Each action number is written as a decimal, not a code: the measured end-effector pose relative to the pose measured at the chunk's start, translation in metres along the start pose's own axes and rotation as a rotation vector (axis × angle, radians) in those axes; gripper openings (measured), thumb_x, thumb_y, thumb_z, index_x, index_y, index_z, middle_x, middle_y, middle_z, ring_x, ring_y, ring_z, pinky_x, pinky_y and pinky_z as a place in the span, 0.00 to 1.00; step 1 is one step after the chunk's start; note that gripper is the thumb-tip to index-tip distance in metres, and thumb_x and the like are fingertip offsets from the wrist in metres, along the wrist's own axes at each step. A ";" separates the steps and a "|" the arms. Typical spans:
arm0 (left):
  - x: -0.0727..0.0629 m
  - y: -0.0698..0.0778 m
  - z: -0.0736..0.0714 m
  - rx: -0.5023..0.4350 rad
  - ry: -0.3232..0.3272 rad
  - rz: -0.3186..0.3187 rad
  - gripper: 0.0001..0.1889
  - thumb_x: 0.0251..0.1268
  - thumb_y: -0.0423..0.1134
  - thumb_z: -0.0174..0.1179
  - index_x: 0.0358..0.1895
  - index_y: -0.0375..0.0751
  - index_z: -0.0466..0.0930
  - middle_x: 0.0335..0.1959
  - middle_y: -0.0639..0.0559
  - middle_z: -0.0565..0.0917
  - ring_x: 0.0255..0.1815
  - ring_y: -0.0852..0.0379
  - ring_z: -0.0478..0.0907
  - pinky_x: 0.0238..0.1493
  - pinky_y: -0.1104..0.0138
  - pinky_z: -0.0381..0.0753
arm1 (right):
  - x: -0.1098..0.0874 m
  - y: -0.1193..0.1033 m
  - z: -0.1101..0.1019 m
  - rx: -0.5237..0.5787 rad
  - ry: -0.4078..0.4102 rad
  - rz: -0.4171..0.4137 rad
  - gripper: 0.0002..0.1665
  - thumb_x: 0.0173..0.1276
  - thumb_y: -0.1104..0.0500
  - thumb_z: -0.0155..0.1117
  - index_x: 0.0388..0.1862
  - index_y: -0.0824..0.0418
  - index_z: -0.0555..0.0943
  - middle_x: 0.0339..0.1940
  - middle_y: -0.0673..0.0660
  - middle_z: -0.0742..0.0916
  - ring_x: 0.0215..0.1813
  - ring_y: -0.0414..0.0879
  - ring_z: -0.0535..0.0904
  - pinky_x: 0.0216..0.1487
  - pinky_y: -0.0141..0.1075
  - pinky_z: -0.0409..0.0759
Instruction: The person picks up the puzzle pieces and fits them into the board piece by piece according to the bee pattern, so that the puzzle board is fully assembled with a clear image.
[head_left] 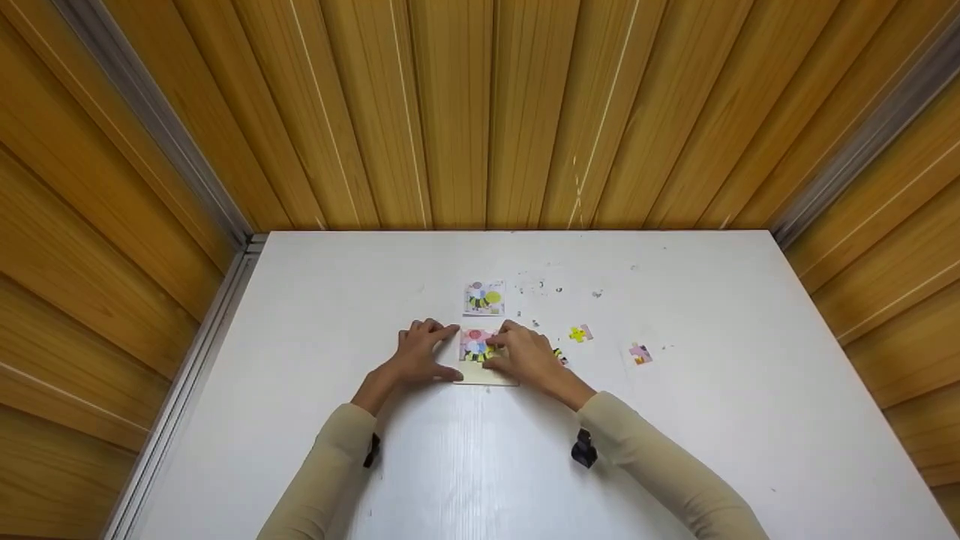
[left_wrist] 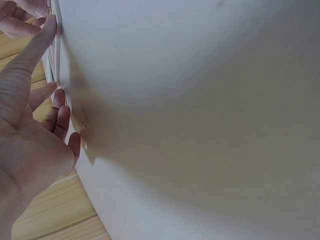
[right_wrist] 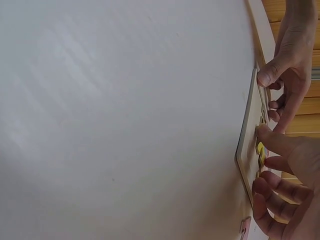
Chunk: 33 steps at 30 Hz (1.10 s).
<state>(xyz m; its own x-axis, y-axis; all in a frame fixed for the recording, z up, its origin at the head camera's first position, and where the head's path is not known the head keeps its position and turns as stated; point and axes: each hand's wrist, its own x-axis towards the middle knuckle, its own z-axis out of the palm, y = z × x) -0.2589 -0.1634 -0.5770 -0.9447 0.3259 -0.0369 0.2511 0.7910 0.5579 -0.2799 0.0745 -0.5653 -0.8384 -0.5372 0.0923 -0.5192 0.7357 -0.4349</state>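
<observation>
A small square puzzle board (head_left: 486,374) lies on the white table, its upper part filled with a bee picture and its near strip bare pale wood. My left hand (head_left: 421,354) spans its left side, thumb at the near corner and index finger towards the far one, fingers fairly straight. On the board's right part, my right hand (head_left: 528,360) pinches a yellow puzzle piece (right_wrist: 260,148) between thumb and fingers, low against the surface. That hand hides some of the picture. Just beyond the board sits a square card (head_left: 484,298) with a matching bee picture.
Loose puzzle pieces lie to the right: a yellow one (head_left: 580,333), a pink and purple one (head_left: 640,353), and a black-and-yellow one (head_left: 559,355) partly behind my right hand. Small dark marks dot the table (head_left: 720,420). Wood-plank walls (head_left: 450,112) stand behind it.
</observation>
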 end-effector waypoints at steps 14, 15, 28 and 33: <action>0.000 0.000 0.001 -0.001 0.010 0.005 0.46 0.48 0.55 0.80 0.73 0.46 0.72 0.61 0.40 0.76 0.59 0.42 0.67 0.58 0.47 0.60 | 0.004 -0.007 -0.004 -0.026 -0.041 0.058 0.27 0.57 0.49 0.80 0.53 0.59 0.89 0.44 0.57 0.85 0.39 0.48 0.80 0.43 0.50 0.81; 0.000 0.000 0.001 0.001 0.010 0.006 0.47 0.48 0.55 0.80 0.73 0.46 0.72 0.61 0.40 0.75 0.59 0.42 0.67 0.58 0.48 0.60 | 0.004 -0.008 -0.004 -0.022 -0.046 0.061 0.26 0.58 0.49 0.80 0.54 0.59 0.89 0.44 0.57 0.85 0.40 0.49 0.80 0.44 0.49 0.81; 0.000 0.000 0.002 -0.003 0.018 0.023 0.46 0.49 0.53 0.80 0.73 0.44 0.72 0.60 0.40 0.75 0.59 0.42 0.66 0.58 0.47 0.60 | 0.011 -0.009 -0.008 0.012 -0.073 0.145 0.28 0.54 0.50 0.83 0.53 0.58 0.89 0.41 0.56 0.84 0.36 0.45 0.74 0.42 0.46 0.77; -0.001 0.000 0.001 -0.002 0.002 0.016 0.47 0.49 0.52 0.80 0.74 0.43 0.71 0.60 0.40 0.75 0.59 0.41 0.66 0.57 0.46 0.59 | 0.016 -0.012 -0.010 -0.019 -0.081 0.156 0.28 0.51 0.50 0.85 0.50 0.58 0.90 0.41 0.56 0.84 0.36 0.45 0.73 0.43 0.48 0.78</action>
<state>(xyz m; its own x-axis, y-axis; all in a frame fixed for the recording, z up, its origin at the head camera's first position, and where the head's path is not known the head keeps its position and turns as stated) -0.2576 -0.1633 -0.5776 -0.9409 0.3377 -0.0267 0.2658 0.7848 0.5599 -0.2889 0.0611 -0.5499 -0.8935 -0.4465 -0.0479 -0.3872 0.8201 -0.4214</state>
